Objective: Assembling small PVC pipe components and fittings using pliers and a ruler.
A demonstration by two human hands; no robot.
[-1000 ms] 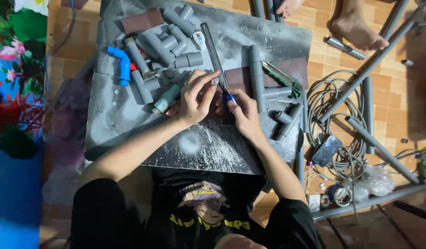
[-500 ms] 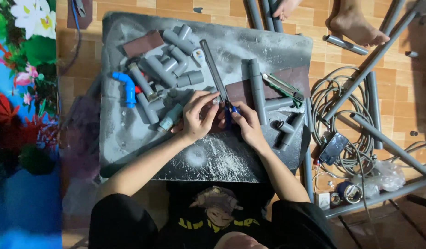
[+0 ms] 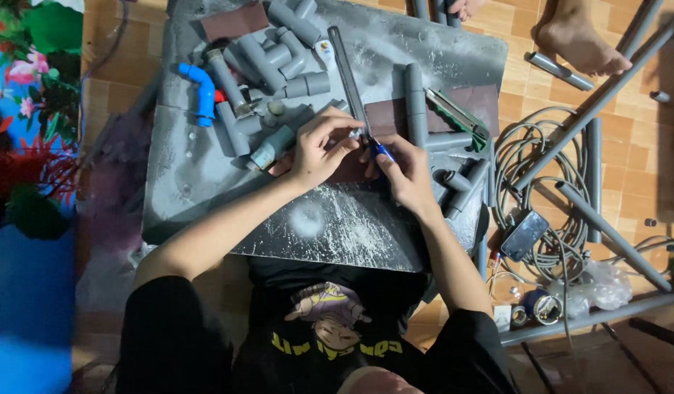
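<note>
Both of my hands meet over the middle of the dusty grey work board [image 3: 206,190]. My left hand [image 3: 319,149] is curled, its fingertips pinching the near end of a long, narrow grey metal strip [image 3: 346,73] that runs away from me across the board. My right hand [image 3: 403,169] is closed around a small blue-handled tool [image 3: 381,149], its tip set against that same end of the strip, right where my left fingers grip it. Under both hands lies a dark brown sheet of sandpaper [image 3: 384,117], mostly covered by my fingers.

Left of my left hand sits a crowded heap of short grey plastic pipe pieces and elbow fittings [image 3: 279,55], with a bright blue plastic elbow [image 3: 202,91] at its far left edge. A straight grey pipe length [image 3: 413,98] lies just right of the strip, and a green-handled cutter [image 3: 457,117] lies beyond it. More grey fittings [image 3: 461,182] press close to my right wrist. White dust streaks the board near me. Off the board to the right, a coil of grey cable [image 3: 548,182] lies on the tiled floor with a dark phone [image 3: 524,235] resting on it.
</note>
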